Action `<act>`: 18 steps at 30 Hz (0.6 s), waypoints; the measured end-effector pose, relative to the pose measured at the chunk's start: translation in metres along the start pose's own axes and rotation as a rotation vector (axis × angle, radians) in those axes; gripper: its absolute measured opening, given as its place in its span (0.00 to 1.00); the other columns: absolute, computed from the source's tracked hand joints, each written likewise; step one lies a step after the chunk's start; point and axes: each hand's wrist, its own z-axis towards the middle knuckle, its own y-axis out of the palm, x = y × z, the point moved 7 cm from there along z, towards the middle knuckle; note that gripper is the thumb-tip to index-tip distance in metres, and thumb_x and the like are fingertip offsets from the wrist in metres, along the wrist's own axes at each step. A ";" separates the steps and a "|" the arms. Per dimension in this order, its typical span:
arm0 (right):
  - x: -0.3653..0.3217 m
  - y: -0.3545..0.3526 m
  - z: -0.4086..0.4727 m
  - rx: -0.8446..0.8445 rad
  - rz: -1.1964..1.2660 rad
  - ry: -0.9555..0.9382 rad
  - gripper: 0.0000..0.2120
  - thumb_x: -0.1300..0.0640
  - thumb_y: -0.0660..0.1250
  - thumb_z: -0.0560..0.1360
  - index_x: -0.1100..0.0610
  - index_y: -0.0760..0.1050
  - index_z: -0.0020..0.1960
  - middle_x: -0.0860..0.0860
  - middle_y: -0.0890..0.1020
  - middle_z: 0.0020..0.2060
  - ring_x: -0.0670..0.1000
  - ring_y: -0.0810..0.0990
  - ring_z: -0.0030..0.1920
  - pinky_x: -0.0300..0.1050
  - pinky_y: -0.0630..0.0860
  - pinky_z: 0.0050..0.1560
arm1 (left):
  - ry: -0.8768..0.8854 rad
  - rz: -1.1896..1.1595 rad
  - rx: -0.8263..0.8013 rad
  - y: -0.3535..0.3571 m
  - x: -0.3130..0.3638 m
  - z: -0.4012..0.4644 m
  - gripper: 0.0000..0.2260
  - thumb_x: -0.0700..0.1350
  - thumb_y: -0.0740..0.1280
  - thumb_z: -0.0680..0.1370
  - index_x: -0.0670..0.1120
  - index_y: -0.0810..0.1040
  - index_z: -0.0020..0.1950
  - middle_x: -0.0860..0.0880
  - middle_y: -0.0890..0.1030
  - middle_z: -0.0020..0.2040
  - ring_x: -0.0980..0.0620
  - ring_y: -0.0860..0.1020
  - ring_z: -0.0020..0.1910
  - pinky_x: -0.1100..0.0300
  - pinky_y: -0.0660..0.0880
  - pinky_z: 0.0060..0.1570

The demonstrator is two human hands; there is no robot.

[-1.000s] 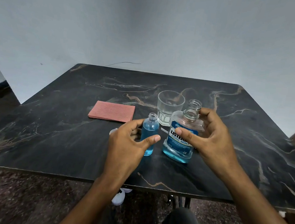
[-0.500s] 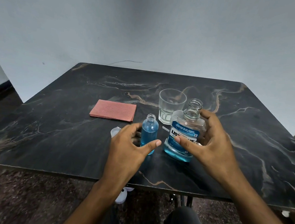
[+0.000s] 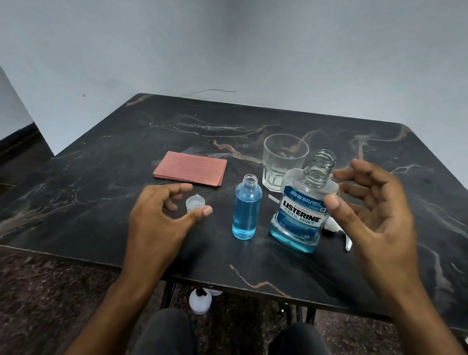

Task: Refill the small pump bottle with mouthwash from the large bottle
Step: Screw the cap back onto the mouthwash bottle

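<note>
A: Filled yet?

B: Looks so. Small pump bottle (image 3: 247, 209) upright mid-surface, neck open, blue nearly to the shoulder. Pouring judged done.

A: And the source?

B: Listerine Cool Mint bottle (image 3: 302, 211) standing just beside it at 3 o'clock, uncapped, only a shallow blue layer at the bottom.

A: Hands?

B: Left hand (image 3: 161, 216) loosely curled, hovering around a small clear cap (image 3: 195, 203) at 9 o'clock of the small bottle; cannot tell whether touching. Right hand (image 3: 370, 217) spread wide, fingers relaxed, near the Listerine bottle, gripping nothing.

A: Left to do?

B: Probably closing both. Something white (image 3: 338, 231) lying behind the big bottle at 3 o'clock, perhaps the pump head; mostly hidden.

A: Anything else?

B: Clear glass tumbler (image 3: 283, 162) at 12 o'clock, folded pink cloth (image 3: 191, 168) at 10 o'clock on the dark marbled surface (image 3: 84, 192).
</note>
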 end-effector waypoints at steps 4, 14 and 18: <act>0.004 0.005 -0.004 -0.017 0.018 0.013 0.33 0.42 0.76 0.68 0.50 0.71 0.68 0.49 0.80 0.59 0.49 0.80 0.60 0.42 0.79 0.54 | 0.010 0.049 0.014 0.001 -0.005 0.003 0.21 0.52 0.81 0.67 0.55 0.83 0.59 0.50 0.77 0.52 0.56 0.76 0.45 0.77 0.68 0.44; 0.011 0.006 -0.006 -0.042 -0.023 0.020 0.33 0.45 0.77 0.68 0.45 0.70 0.70 0.45 0.79 0.60 0.47 0.80 0.61 0.38 0.80 0.53 | 0.008 0.067 -0.026 0.011 -0.005 0.008 0.23 0.51 0.80 0.70 0.53 0.81 0.64 0.54 0.78 0.57 0.58 0.77 0.47 0.66 0.72 0.47; 0.014 0.008 -0.007 -0.049 -0.013 0.023 0.34 0.45 0.77 0.67 0.45 0.69 0.70 0.45 0.79 0.61 0.47 0.80 0.61 0.40 0.80 0.54 | 0.004 0.077 -0.039 0.012 -0.006 0.009 0.23 0.51 0.80 0.70 0.53 0.81 0.64 0.54 0.78 0.57 0.58 0.77 0.46 0.66 0.73 0.47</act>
